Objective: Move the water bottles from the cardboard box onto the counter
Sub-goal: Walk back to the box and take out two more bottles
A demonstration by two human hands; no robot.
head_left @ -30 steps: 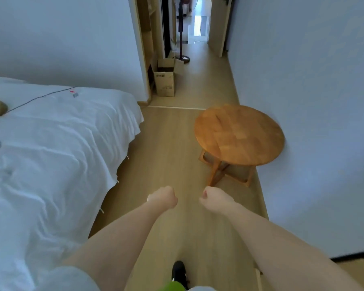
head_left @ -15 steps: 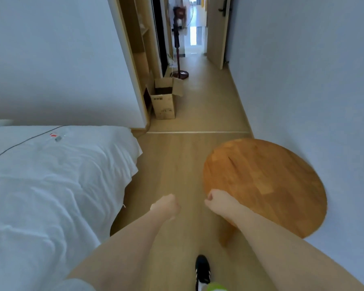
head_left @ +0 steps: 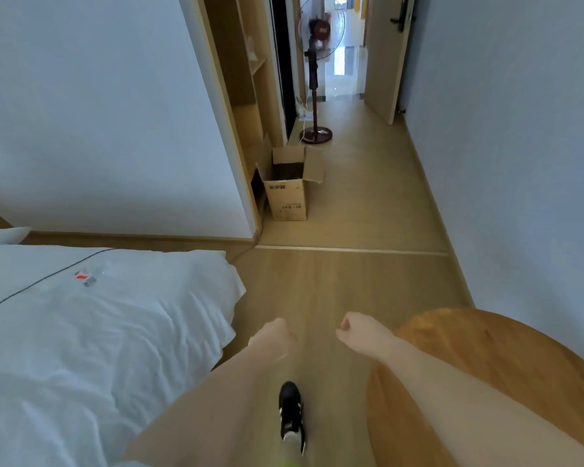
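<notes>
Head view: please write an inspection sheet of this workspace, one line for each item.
Surface: wooden floor; no counter in view.
Job's things: open cardboard box stands on the floor by the shelf unit; its contents look dark, no bottles made out.
Clutter: small plastic wrapper on the bed.
Grippers: left hand and right hand both fists, holding nothing.
Cables: thin dark cable across the bed.
Surroundings: round wooden table at right, standing fan beyond the box, open door.
</notes>
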